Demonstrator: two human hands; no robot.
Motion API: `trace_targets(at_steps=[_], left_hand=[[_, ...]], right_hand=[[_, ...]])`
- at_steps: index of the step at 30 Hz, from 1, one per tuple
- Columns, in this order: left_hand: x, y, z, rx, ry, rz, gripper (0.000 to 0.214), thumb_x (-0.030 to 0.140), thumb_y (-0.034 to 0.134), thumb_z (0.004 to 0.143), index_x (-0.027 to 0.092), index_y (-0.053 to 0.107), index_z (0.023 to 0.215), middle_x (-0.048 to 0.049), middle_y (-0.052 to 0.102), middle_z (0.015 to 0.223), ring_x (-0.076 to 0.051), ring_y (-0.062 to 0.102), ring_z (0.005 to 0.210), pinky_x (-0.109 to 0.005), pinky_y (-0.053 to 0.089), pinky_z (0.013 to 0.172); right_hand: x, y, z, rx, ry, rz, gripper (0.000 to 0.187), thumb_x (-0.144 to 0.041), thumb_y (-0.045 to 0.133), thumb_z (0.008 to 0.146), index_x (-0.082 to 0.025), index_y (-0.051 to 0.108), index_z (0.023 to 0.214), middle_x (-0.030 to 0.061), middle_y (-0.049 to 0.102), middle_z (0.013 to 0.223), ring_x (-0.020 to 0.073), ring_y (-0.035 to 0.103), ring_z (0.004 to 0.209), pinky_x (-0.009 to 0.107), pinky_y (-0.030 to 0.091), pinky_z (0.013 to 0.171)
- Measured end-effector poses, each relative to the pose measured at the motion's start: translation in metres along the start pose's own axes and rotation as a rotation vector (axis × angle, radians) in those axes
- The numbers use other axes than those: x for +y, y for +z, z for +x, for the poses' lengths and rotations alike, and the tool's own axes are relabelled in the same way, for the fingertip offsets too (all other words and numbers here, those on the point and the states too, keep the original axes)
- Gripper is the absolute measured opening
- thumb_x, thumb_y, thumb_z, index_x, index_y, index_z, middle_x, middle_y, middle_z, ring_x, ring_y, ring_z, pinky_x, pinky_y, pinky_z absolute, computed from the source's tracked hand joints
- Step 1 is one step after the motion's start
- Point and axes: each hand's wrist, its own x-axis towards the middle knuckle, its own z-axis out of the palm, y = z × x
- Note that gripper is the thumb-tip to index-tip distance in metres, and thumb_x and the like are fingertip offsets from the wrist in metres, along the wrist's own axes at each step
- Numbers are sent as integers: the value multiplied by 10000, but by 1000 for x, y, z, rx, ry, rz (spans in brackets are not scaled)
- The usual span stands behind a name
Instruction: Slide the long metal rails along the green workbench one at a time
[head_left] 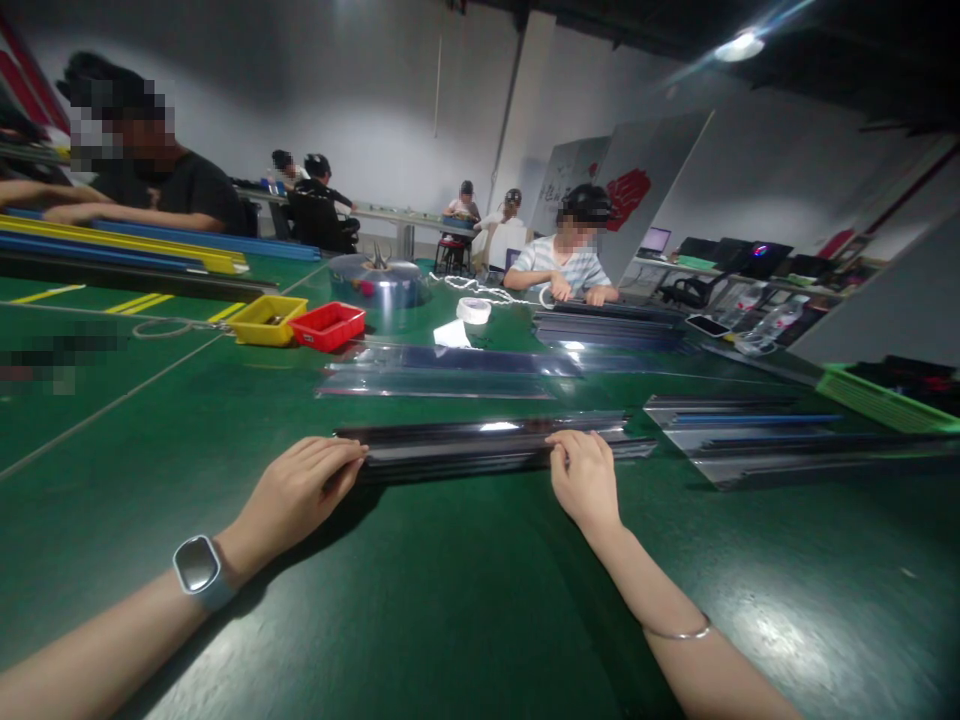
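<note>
A stack of long dark strips in shiny clear sleeves (480, 445) lies across the green table (450, 600) in front of me. My left hand (300, 490) rests at the stack's left end, fingers stretched out flat and touching it. My right hand (585, 475) is on the stack right of its middle, fingers curled down onto the top strip. A watch sits on my left wrist and a thin bangle on my right forearm.
More sleeved strips lie behind (442, 372) and to the right (757, 430). A yellow bin (268, 320), a red bin (328, 326), a tape roll (473, 310) and a metal drum (375, 280) stand farther back. A green tray (885, 400) sits right. Other people work at the tables.
</note>
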Motion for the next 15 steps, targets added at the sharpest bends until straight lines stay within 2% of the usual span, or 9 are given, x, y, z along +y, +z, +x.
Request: trace_targets(at_steps=[6, 15], left_hand=[[-2, 1, -3, -32, -42, 2, 205, 263, 482, 779, 208, 571, 956, -43, 616, 929, -179, 553, 874, -333, 435, 804], [-2, 1, -1, -83, -61, 6, 225, 290, 445, 799, 207, 571, 967, -48, 609, 945, -184, 548, 883, -326, 422, 813]], right_hand=[[1, 0, 0, -15, 8, 30, 238, -156, 346, 806, -182, 580, 843, 50, 598, 869, 184, 502, 859, 354, 270, 851], [3, 0, 1, -58, 12, 18, 231, -156, 349, 804, -189, 577, 805, 30, 601, 827, 169, 503, 824, 330, 256, 840]])
